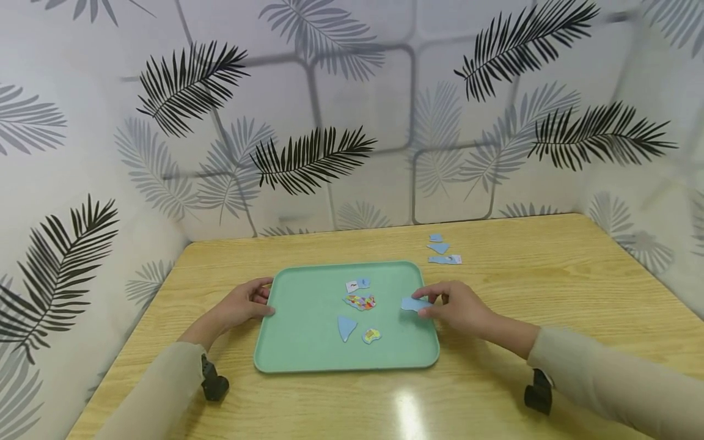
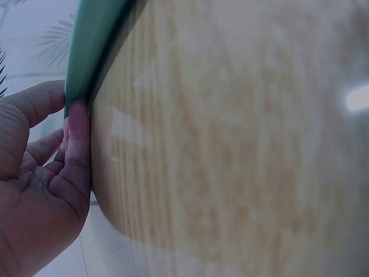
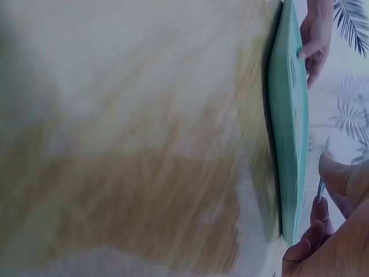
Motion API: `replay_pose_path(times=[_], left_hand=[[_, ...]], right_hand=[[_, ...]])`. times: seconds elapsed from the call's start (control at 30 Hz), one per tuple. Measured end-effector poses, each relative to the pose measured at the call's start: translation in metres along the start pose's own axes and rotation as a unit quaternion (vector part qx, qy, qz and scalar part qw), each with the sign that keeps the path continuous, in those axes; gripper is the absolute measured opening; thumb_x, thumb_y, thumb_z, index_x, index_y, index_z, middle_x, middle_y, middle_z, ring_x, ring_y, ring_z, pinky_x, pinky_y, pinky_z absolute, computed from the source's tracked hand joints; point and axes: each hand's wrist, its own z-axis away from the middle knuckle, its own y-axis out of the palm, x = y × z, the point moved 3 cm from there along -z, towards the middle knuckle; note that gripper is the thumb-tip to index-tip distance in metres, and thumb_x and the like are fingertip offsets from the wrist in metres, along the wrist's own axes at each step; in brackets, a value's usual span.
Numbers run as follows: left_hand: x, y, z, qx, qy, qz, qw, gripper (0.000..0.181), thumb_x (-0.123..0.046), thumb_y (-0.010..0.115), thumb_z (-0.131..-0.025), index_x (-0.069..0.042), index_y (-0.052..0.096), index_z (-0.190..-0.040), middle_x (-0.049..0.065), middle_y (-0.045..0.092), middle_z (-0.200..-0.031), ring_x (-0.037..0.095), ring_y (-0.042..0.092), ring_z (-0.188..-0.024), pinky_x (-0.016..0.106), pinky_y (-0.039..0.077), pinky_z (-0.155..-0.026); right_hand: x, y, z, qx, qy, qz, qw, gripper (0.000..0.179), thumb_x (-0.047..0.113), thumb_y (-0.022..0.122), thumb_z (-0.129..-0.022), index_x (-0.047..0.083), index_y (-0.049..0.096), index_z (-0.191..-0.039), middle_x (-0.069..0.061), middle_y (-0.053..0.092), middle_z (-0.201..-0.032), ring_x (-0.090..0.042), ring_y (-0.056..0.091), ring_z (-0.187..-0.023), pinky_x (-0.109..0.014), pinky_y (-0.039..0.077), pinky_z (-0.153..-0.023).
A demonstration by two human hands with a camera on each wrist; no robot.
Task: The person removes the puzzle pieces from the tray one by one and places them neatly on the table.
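A mint-green tray (image 1: 302, 330) lies on the wooden table, bearing several flat, irregular puzzle pieces. My left hand (image 1: 244, 302) grips the tray's left edge, its thumb at the rim; the left wrist view shows fingers (image 2: 78, 138) against the tray's side. Over the tray's right part, my right hand (image 1: 459, 307) pinches a light blue puzzle piece (image 1: 414, 304) between thumb and fingers. In the right wrist view that piece appears edge-on, above the tray. Near the tray's middle are a multicoloured piece (image 1: 361, 302), a blue wedge-shaped piece (image 1: 346, 327) and a yellowish piece (image 1: 371, 335).
Beyond the tray's far right corner, more blue pieces lie in a column on the table, the nearest a long piece (image 1: 444, 260) with a white end. A leaf-patterned wall covering (image 1: 357, 201) rises behind the table (image 1: 522, 269).
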Motion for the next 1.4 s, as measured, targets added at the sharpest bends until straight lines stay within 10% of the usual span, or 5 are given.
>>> replay_pose_path(times=[1.4], left_hand=[[0.0, -0.001, -0.001, 0.002, -0.007, 0.014, 0.9999, 0.076, 0.003, 0.07, -0.086, 0.005, 0.028, -0.149, 0.015, 0.046, -0.112, 0.023, 0.044, -0.097, 0.028, 0.049, -0.076]], right_hand=[[-0.066, -0.062, -0.05, 0.041, 0.006, 0.024, 0.9989, 0.027, 0.006, 0.068, -0.09, 0.0, 0.068, -0.116, -0.006, 0.05, -0.082, -0.018, 0.04, -0.069, -0.027, 0.034, -0.059]])
